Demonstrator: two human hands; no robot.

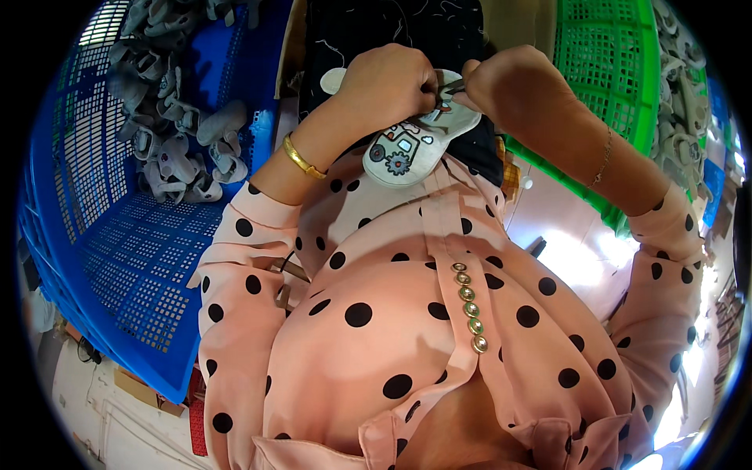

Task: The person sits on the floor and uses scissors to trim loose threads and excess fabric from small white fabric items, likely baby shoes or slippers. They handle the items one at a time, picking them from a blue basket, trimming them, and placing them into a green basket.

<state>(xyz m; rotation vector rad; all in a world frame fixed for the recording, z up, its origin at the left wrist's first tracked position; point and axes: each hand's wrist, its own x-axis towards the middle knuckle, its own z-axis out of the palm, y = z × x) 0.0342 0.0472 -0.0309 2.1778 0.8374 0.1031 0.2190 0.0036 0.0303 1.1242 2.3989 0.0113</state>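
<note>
On my lap, over a dark cloth (360,31), lies a pale grey-white, rounded piece like a small slipper or shoe upper (419,160), printed with a tractor and a gear wheel. My left hand (392,82) is closed on its far part, fingers curled under and mostly hidden. Opposite it, my right hand (513,86) is closed in a pinch at the same end. A small dark, narrow thing (450,89) shows between the two hands; I cannot make out its kind. Another pale rounded piece (332,80) sticks out beyond my left wrist.
To the left stands a large blue plastic crate (149,266) with many small grey shoes (180,164) heaped in it. A green plastic basket (607,86) stands at the right, with more grey shoes (680,117) beyond it. Loose threads (399,23) lie on the dark cloth.
</note>
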